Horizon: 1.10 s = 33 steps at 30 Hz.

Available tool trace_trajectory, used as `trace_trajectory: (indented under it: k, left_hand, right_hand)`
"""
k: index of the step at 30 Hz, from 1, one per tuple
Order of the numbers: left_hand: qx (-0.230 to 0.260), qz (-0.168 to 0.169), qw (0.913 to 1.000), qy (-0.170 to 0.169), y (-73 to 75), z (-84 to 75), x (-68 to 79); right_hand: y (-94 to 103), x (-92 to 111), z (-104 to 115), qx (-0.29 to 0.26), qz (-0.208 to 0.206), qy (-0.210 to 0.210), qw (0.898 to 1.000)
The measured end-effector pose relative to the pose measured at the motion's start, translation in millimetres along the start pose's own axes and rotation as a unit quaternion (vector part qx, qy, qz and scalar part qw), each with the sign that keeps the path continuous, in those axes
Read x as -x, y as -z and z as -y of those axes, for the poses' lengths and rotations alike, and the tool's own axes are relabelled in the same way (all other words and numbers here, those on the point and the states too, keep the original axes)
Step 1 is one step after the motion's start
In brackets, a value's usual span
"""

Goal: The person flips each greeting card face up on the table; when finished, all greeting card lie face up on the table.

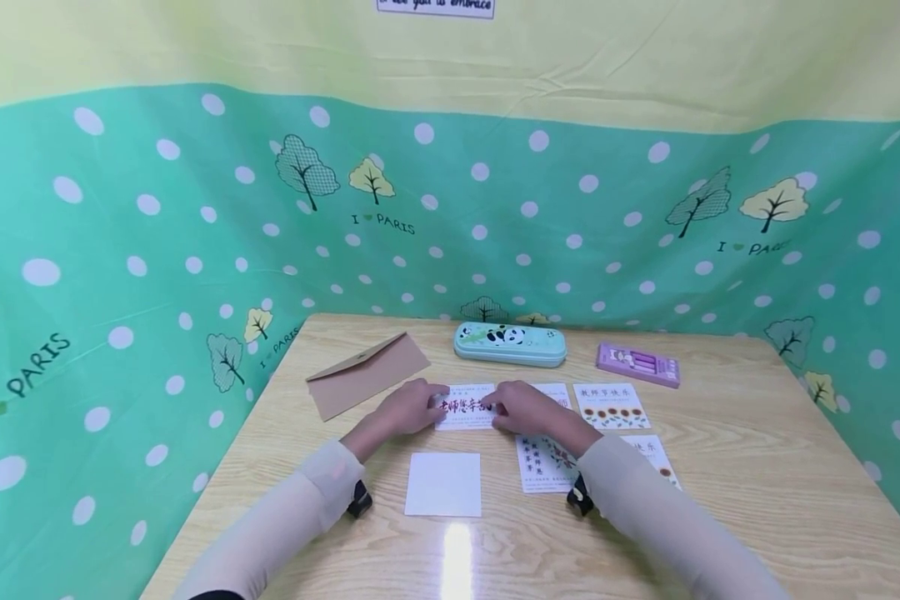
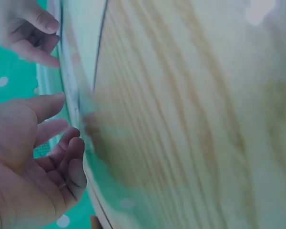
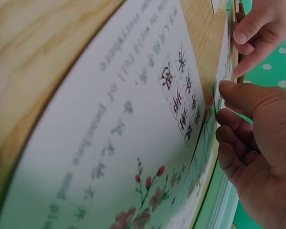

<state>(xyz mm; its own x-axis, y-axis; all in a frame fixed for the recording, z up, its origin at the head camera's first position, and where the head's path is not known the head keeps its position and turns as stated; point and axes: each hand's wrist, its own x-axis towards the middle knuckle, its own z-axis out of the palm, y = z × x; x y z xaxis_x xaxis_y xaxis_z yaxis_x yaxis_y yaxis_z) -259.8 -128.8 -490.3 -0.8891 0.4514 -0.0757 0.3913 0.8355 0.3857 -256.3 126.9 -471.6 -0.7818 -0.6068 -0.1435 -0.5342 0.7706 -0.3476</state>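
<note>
A white greeting card [image 1: 465, 406] with dark red Chinese characters lies on the wooden table between both hands. My left hand [image 1: 412, 407] touches its left edge, thumb and fingertips spread apart. At the opposite edge, my right hand [image 1: 528, 408] touches the card with loosely bent fingers and covers part of a neighbouring card [image 1: 551, 390]. In the right wrist view, a card with pink blossoms [image 3: 155, 198] fills the foreground beside the right hand [image 3: 264, 129]. A gap shows between thumb and fingers of the left hand [image 2: 38, 157] in the left wrist view.
A blank white card [image 1: 443, 485] lies nearer me. Sunflower cards [image 1: 611, 406] and the blossom card [image 1: 540, 475] lie to the right. Behind are a brown envelope [image 1: 367, 379], a teal panda pencil case [image 1: 510, 345] and a purple pen box [image 1: 637, 364]. A green curtain [image 1: 510, 217] borders the table.
</note>
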Motion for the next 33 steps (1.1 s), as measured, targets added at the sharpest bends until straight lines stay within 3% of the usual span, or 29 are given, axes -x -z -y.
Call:
trace_trajectory:
  k: [6,11,15,20,27,33]
  left_hand:
    - [0.018,-0.018,0.9996,0.011,12.8,1.3,23.5]
    - [0.079,-0.029,0.9963,0.016,22.1,1.3,53.6]
    - [0.112,-0.026,0.9933,0.004,19.2,1.0,79.6]
    - [0.145,0.005,0.9894,-0.005,6.4,-2.1,105.8]
    - [0.149,0.035,0.9882,-0.016,-7.5,-7.6,124.3]
    - [0.119,0.032,0.9918,-0.032,-11.2,-8.5,129.2]
  right_hand:
    - [3.6,8,1,-0.015,-0.023,0.014,1.0]
    - [4.6,19,6,-0.038,-0.028,0.037,0.998]
    - [-0.1,28,14,-0.046,-0.023,0.056,0.997]
    - [-9.7,33,22,-0.048,-0.023,0.074,0.996]
    - [-19.6,34,35,-0.059,-0.014,0.103,0.993]
    - [-27.6,33,41,-0.05,-0.008,0.112,0.992]
